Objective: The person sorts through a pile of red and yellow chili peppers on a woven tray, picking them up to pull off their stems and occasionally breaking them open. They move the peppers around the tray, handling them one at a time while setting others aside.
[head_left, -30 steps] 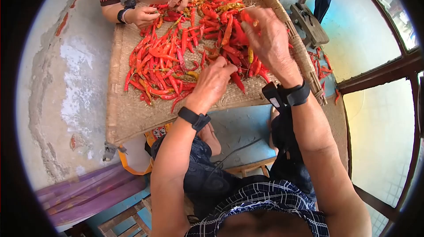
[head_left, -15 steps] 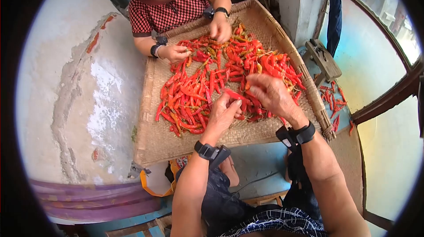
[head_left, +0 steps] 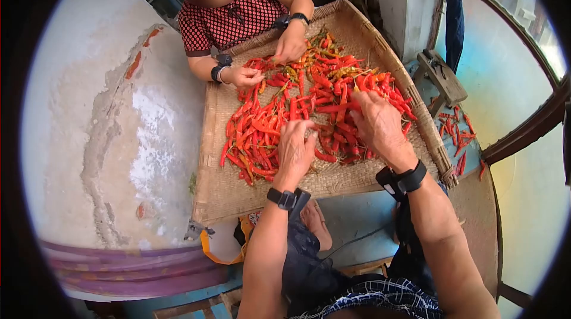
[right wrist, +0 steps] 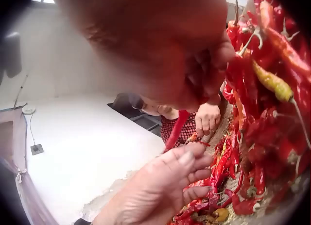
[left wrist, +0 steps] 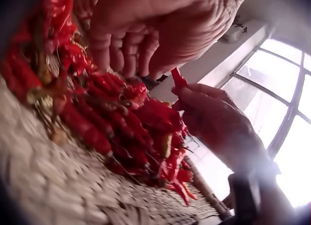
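Note:
Red chili peppers (head_left: 256,131) lie heaped in a woven bamboo tray (head_left: 226,197). My right hand (head_left: 379,124), over the right part of the heap, pinches one long red chili pepper (left wrist: 178,79) between thumb and fingertips. That pepper points left toward my other hand. My left hand (head_left: 295,149) hovers at the near edge of the heap, its fingers loosely bent and thumb close to the index finger (right wrist: 197,148). Nothing shows between its fingers. A yellowish pepper (right wrist: 272,81) lies among the red ones close to my right hand.
Across the tray a person in a patterned shirt (head_left: 232,18) has both hands at the peppers. A small wooden stool (head_left: 443,81) stands right of the tray, with loose peppers (head_left: 458,134) on the floor. A peeling wall (head_left: 160,134) runs along the left.
The view has swung up, showing more of the other person. Half a second ago my left hand held a red pepper; now a pepper extends from my right hand, and the left fingers look loose.

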`<state>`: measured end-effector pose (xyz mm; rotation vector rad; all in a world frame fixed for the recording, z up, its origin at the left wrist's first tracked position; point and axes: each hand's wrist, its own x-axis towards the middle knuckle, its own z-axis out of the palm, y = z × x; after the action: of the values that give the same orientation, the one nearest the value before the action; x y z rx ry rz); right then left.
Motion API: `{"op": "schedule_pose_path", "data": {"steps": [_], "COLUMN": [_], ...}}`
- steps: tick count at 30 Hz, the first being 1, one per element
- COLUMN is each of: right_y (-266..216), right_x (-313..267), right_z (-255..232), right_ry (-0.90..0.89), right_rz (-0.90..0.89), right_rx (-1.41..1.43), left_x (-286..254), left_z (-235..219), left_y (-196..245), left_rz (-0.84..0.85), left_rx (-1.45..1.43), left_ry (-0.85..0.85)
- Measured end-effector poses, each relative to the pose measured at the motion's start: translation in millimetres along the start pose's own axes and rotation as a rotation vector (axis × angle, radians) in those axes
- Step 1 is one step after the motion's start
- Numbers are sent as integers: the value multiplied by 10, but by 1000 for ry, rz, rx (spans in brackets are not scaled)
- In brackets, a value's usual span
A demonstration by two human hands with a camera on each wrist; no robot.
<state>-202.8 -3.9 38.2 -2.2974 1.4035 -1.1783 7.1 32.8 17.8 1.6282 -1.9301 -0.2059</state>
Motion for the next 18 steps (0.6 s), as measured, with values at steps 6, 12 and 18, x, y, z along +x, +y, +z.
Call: {"op": "schedule_pose_path", "data": {"steps": [6,12,18], "right_y": [-65,-28,98], "right_x": [-30,-49,-58], "right_z": [6,43,10], "right_ry": [0,-39,-113], "right_rz": [-89,-105,-136], "right_rx": [3,64,143], "left_x": [236,461,448], "left_z": [292,410,264], "left_y": [-223,-405,-620], "left_rz": [14,-124,-13], "left_rx": [391,607,609], "left_ry": [-1,-196,-253]}}
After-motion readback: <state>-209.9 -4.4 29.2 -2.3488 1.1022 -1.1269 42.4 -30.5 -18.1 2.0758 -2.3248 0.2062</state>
